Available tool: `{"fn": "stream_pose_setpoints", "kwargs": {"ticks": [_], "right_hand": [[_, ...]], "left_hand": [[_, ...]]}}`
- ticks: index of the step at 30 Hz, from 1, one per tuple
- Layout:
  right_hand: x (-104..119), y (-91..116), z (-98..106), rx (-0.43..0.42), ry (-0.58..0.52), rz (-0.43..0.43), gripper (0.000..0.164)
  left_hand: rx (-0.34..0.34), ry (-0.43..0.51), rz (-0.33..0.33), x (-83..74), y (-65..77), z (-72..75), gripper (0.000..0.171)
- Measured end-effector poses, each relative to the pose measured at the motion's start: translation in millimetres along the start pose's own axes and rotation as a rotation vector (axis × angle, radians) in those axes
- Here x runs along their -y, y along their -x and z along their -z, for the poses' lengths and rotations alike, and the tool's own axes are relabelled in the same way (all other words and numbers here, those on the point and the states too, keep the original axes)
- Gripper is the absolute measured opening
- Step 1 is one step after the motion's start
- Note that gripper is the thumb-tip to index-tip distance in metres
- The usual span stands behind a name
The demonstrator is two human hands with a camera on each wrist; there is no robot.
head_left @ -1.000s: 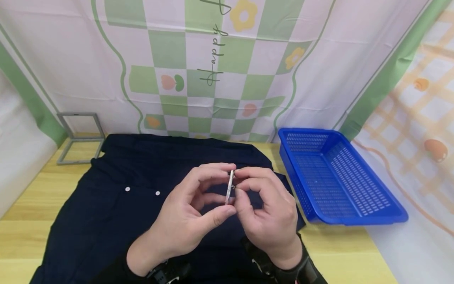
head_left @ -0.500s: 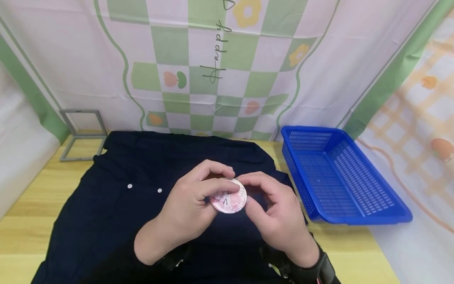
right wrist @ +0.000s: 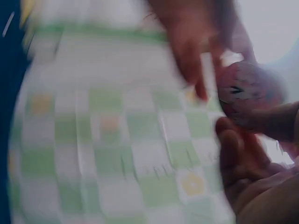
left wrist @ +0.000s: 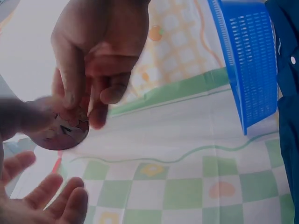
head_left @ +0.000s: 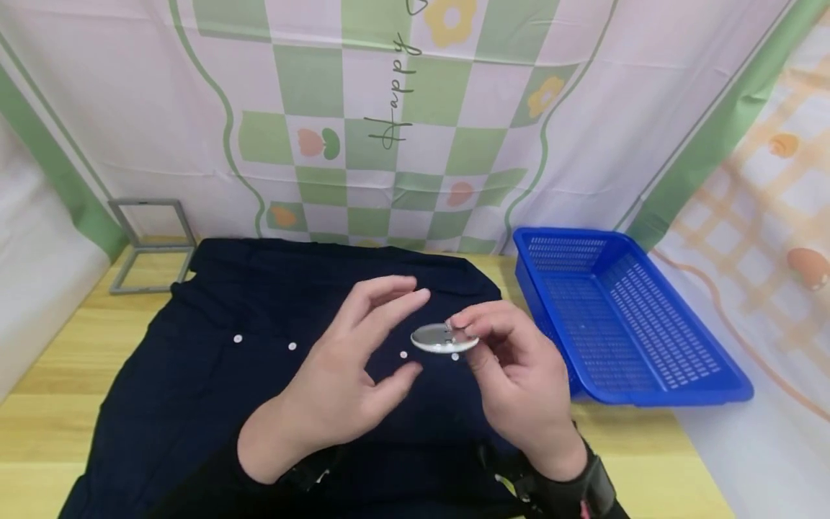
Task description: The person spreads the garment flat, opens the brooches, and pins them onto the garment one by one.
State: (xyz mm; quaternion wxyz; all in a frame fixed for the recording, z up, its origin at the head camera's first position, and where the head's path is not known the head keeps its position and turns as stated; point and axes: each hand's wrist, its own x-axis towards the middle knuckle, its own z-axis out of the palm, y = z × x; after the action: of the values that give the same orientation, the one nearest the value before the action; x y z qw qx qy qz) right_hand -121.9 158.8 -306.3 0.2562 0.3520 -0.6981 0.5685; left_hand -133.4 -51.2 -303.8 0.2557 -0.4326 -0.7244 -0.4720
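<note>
My right hand (head_left: 521, 375) pinches a round pin badge (head_left: 444, 339) between thumb and fingers, by its right side. In the head view the badge lies nearly edge-on, its shiny metal back showing. A pink printed picture covers its front, seen on the badge (left wrist: 70, 134) in the left wrist view. Just left of it my left hand (head_left: 344, 375) is held with fingers and thumb spread apart, holding nothing. Beneath both hands a dark navy garment (head_left: 194, 404) with several small white buttons is spread over the table.
A blue perforated plastic basket (head_left: 564, 364) stands on the right. At the back left is a grey frame-like stand (head_left: 152, 249). Pale wood tabletop (head_left: 39, 404) shows at the sides, and a patterned cloth (head_left: 311, 194) hangs behind.
Both hands held the badge before, first edge-on, then with its pink front showing. Now the left hand has let go, and the right hand has tipped the badge so its metal back shows.
</note>
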Motion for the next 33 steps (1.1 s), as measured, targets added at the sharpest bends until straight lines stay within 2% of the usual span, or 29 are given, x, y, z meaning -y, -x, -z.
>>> {"fn": "stream_pose_setpoints", "kwargs": {"ticks": [2, 4, 7, 9, 11, 13, 15, 18, 20, 22, 26, 30, 33], "right_hand": [[-1.7, -1.4, -2.6, -0.062, 0.141, 0.178, 0.013], [-1.6, -3.1, -4.4, -0.107, 0.226, 0.276, 0.018], [-2.6, -5.2, -3.2, -0.14, 0.211, 0.297, 0.018], [-5.6, -7.6, 1.7, -0.175, 0.185, 0.239, 0.016], [-11.1, -11.6, 10.3, -0.243, 0.15, 0.127, 0.013], [-19.3, -18.0, 21.0, -0.317, 0.073, -0.022, 0.014], [-30.5, -25.6, 30.5, -0.384, -0.028, -0.193, 0.016], [-55.6, -38.6, 39.8, -0.438, -0.214, -0.416, 0.018], [-77.4, -46.9, 41.5, -0.447, -0.257, -0.55, 0.018], [-101.5, -54.2, 42.2, -0.441, -0.263, -0.671, 0.019], [-149.9, -63.3, 43.1, -0.438, -0.289, -0.913, 0.023], [-187.9, -61.6, 48.6, -0.473, -0.478, -1.139, 0.019], [-206.7, -55.8, 53.2, -0.522, -0.593, -1.284, 0.011]], "left_hand": [[-0.049, 0.0, -0.002, 0.7, -0.8, 1.2, 0.047], [-0.08, -0.002, -0.021, 1.4, -1.7, 1.3, 0.032], [-0.086, -0.005, -0.049, 3.0, -3.5, 0.4, 0.022], [-0.07, -0.033, -0.025, 5.5, -5.8, 0.3, 0.019], [-0.027, -0.078, 0.026, 10.2, -8.3, 0.9, 0.016], [0.059, -0.155, 0.098, 18.1, -11.2, 0.8, 0.01], [0.201, -0.248, 0.164, 29.5, -13.5, -1.3, 0.006], [0.481, -0.374, 0.242, 51.9, -19.4, -9.1, 0.009], [0.639, -0.407, 0.272, 72.0, -24.4, -18.0, 0.012], [0.737, -0.41, 0.3, 92.9, -30.8, -27.7, 0.015], [0.803, -0.427, 0.362, 139.0, -40.4, -51.0, 0.017], [0.888, -0.486, 0.435, 177.3, -46.0, -74.6, 0.025], [0.929, -0.495, 0.46, 195.6, -48.9, -90.7, 0.033]]}}
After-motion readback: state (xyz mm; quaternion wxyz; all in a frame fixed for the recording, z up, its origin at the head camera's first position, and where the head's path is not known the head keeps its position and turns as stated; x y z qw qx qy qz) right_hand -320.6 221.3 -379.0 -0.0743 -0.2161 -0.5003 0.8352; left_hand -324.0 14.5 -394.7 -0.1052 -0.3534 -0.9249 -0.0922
